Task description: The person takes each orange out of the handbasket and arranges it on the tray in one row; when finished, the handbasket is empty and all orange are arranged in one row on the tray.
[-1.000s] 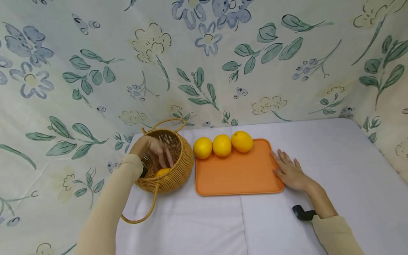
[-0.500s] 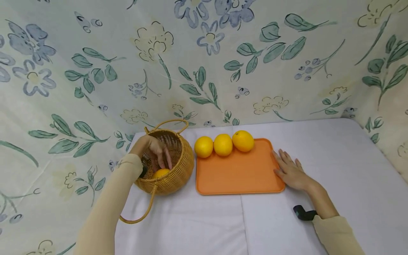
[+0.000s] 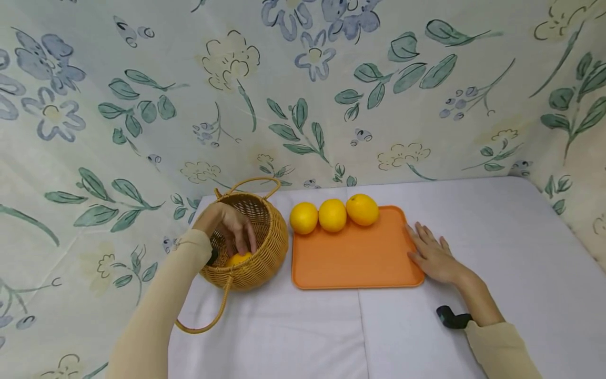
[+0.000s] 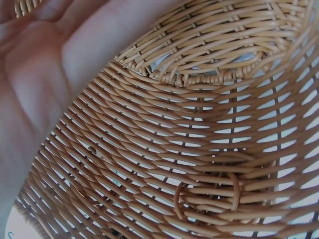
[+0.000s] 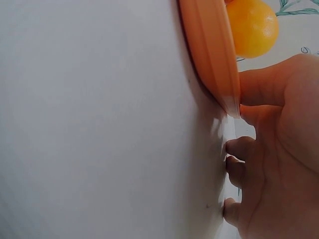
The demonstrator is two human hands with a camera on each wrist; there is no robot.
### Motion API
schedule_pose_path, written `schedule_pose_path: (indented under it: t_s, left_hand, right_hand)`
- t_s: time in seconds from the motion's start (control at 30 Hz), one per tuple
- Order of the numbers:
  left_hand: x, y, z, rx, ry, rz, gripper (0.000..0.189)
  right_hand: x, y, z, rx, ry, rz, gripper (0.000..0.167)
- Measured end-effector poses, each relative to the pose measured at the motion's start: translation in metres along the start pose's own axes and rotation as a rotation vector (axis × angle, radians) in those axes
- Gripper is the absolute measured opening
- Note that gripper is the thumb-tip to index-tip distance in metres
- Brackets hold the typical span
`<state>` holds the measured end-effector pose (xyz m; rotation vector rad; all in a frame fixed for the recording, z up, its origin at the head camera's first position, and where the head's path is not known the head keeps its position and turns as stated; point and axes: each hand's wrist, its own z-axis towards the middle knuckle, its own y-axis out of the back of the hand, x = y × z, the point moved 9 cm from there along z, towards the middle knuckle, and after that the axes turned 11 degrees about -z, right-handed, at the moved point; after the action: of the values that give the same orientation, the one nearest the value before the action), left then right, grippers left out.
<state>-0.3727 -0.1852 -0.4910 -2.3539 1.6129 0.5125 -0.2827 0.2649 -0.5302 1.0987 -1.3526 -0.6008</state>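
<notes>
In the head view my left hand (image 3: 235, 227) reaches down into a round wicker basket (image 3: 267, 258), its fingers bent over an orange (image 3: 238, 259) near the front rim. The left wrist view shows part of the palm (image 4: 35, 74) beside the woven wall (image 4: 164, 134); the fruit is hidden there. My right hand (image 3: 434, 253) lies at the right edge of an orange tray (image 3: 350, 260). In the right wrist view its thumb (image 5: 261, 87) touches the tray rim and the other fingertips rest on the cloth. Three yellow-orange oranges (image 3: 332, 215) sit in a row along the tray's back edge.
One basket handle (image 3: 213, 323) hangs forward over the white tablecloth (image 3: 284, 337); the other (image 3: 251, 180) stands at the back. A floral cloth (image 3: 303, 105) hangs behind the table. A black device (image 3: 453, 318) is worn at the right wrist.
My left fingers have come down closer around the orange in the basket. The right hand, tray and three oranges stay in place, with only a slight shift of the head view.
</notes>
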Motion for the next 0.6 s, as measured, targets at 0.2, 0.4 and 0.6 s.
schedule_pose_path:
  t_s: [0.2, 0.4, 0.6]
  left_hand:
    - [0.0007, 0.0000, -0.0013, 0.006, 0.031, 0.014, 0.029]
    - [0.0054, 0.0050, -0.0049, -0.027, 0.054, 0.019, 0.028]
    - [0.0052, 0.0034, -0.0081, -0.065, 0.077, 0.009, 0.027]
  right_hand:
    - [0.0010, 0.0007, -0.0007, 0.002, 0.004, 0.005, 0.073]
    - [-0.0005, 0.0000, -0.0005, 0.002, 0.004, 0.002, 0.072]
    - [-0.0004, 0.0000, -0.0007, 0.004, -0.003, 0.008, 0.073]
